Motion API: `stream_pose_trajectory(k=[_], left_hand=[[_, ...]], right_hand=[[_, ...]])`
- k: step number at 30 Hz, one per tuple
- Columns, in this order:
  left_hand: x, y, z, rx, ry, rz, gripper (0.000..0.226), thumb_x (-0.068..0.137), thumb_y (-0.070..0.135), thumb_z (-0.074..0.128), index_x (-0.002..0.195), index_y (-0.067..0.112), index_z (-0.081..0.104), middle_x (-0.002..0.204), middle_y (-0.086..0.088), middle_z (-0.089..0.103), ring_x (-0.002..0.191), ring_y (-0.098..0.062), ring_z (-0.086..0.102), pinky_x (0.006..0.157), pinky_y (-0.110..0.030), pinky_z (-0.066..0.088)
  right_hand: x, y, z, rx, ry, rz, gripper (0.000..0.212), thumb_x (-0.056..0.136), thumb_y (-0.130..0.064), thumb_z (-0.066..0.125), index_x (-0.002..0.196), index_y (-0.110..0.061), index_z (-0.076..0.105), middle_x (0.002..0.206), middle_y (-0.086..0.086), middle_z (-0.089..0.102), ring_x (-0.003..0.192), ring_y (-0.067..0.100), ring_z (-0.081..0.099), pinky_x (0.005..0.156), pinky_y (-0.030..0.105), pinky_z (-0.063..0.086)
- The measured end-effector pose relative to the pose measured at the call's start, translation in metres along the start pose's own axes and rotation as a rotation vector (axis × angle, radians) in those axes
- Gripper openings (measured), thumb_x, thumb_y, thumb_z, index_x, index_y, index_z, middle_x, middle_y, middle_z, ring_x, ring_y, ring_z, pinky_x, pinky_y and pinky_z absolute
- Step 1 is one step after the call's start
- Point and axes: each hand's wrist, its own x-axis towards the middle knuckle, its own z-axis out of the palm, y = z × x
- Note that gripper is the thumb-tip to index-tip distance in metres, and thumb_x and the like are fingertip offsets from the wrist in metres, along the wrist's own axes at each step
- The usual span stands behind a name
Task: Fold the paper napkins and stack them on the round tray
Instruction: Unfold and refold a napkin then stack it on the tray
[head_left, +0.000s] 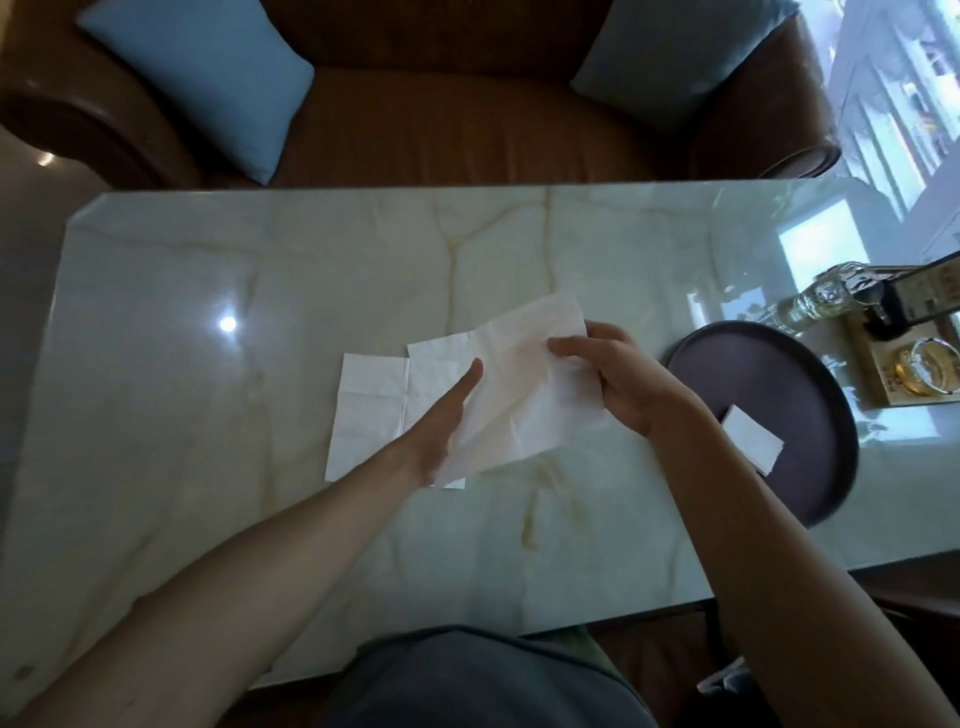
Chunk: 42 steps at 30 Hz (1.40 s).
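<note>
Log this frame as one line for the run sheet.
stage: folding | right hand: grips raised napkin | left hand: flat beneath it | tray: one folded napkin | table: another unfolded napkin

Pale green marble surface (260, 467), glossy, tan veins, lamp glint at left. Brown leather sofa (467, 130) behind it; blue cushion (202, 78) left, grey cushion (675, 57) right. Bright window (893, 104) far right.
</note>
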Motion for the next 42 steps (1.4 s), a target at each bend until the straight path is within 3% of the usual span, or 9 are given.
stream_pose_trajectory(k=[4, 9, 14, 21, 28, 30, 35, 39, 42], left_hand=[[-0.016, -0.001, -0.002, -0.066, 0.053, 0.106, 0.035, 0.094, 0.038, 0.068, 0.119, 0.015, 0.074, 0.114, -0.008, 0.077, 0.093, -0.022, 0.076, 0.080, -0.035, 0.062], [-0.017, -0.003, -0.007, -0.086, 0.195, 0.254, 0.035, 0.090, 0.014, 0.075, 0.123, 0.002, 0.068, 0.126, -0.016, 0.071, 0.101, -0.027, 0.073, 0.085, -0.037, 0.060], [-0.020, -0.009, 0.002, -0.113, 0.220, 0.277, 0.013, 0.098, 0.014, 0.065, 0.108, 0.008, 0.070, 0.109, -0.008, 0.075, 0.091, -0.020, 0.074, 0.072, -0.034, 0.061], [-0.020, -0.010, 0.016, -0.165, 0.275, 0.270, 0.029, 0.104, 0.024, 0.056, 0.127, 0.010, 0.066, 0.122, -0.010, 0.074, 0.113, -0.029, 0.070, 0.102, -0.047, 0.053], [-0.021, -0.001, 0.032, -0.319, 0.216, 0.289, 0.042, 0.111, 0.039, 0.033, 0.123, 0.012, 0.063, 0.110, -0.008, 0.078, 0.099, -0.022, 0.074, 0.086, -0.038, 0.057], [-0.021, 0.002, 0.034, -0.325, 0.210, 0.287, 0.047, 0.110, 0.041, 0.035, 0.132, 0.008, 0.061, 0.119, -0.012, 0.074, 0.100, -0.024, 0.072, 0.076, -0.034, 0.059], [-0.028, 0.016, 0.031, -0.415, 0.061, 0.376, 0.038, 0.106, 0.028, 0.042, 0.134, 0.012, 0.062, 0.128, -0.010, 0.069, 0.112, -0.025, 0.067, 0.087, -0.037, 0.058], [-0.035, 0.028, 0.037, -0.457, -0.059, 0.401, 0.038, 0.105, 0.027, 0.038, 0.120, 0.014, 0.070, 0.120, -0.007, 0.072, 0.109, -0.026, 0.069, 0.090, -0.039, 0.055], [-0.039, 0.039, 0.040, -0.485, -0.097, 0.410, 0.039, 0.106, 0.026, 0.038, 0.118, 0.012, 0.072, 0.119, -0.009, 0.072, 0.108, -0.027, 0.070, 0.091, -0.039, 0.057]], right_hand=[[-0.013, 0.012, -0.005, -0.103, 0.064, -0.021, 0.019, 0.091, -0.008, 0.068, 0.108, -0.003, 0.075, 0.107, 0.020, 0.076, 0.091, 0.030, 0.071, 0.084, 0.041, 0.056], [-0.017, 0.029, -0.013, -0.319, 0.260, -0.005, 0.015, 0.090, -0.010, 0.069, 0.103, -0.002, 0.071, 0.095, 0.012, 0.074, 0.079, 0.026, 0.069, 0.068, 0.034, 0.056], [-0.016, 0.029, -0.016, -0.535, 0.252, -0.054, 0.015, 0.090, -0.010, 0.066, 0.092, 0.005, 0.068, 0.079, 0.009, 0.065, 0.062, 0.018, 0.058, 0.050, 0.021, 0.046], [-0.012, 0.031, -0.009, -0.814, 0.257, -0.161, 0.031, 0.091, -0.016, 0.062, 0.063, -0.008, 0.050, 0.061, 0.007, 0.050, 0.055, 0.020, 0.046, 0.054, 0.033, 0.034], [-0.039, 0.040, 0.027, -1.096, -0.039, -0.438, 0.036, 0.095, -0.044, 0.064, 0.126, -0.027, 0.067, 0.114, -0.013, 0.068, 0.088, 0.009, 0.066, 0.079, 0.030, 0.053], [-0.051, 0.046, 0.028, -1.009, -0.067, -0.525, 0.042, 0.092, -0.051, 0.062, 0.125, -0.025, 0.068, 0.113, -0.013, 0.068, 0.085, 0.003, 0.065, 0.077, 0.025, 0.055], [-0.049, 0.051, 0.000, -0.110, 0.586, -0.372, 0.031, 0.102, -0.032, 0.057, 0.090, -0.007, 0.072, 0.089, 0.010, 0.073, 0.074, 0.013, 0.065, 0.073, 0.034, 0.051], [-0.029, 0.064, -0.018, 0.146, 0.403, 0.227, 0.067, 0.097, -0.065, 0.049, 0.111, -0.002, 0.066, 0.111, 0.018, 0.073, 0.096, 0.031, 0.074, 0.089, 0.047, 0.060], [-0.031, 0.060, -0.009, 0.249, 0.191, 0.361, 0.077, 0.094, -0.071, 0.046, 0.116, 0.000, 0.065, 0.098, 0.016, 0.077, 0.090, 0.034, 0.075, 0.088, 0.048, 0.060]])
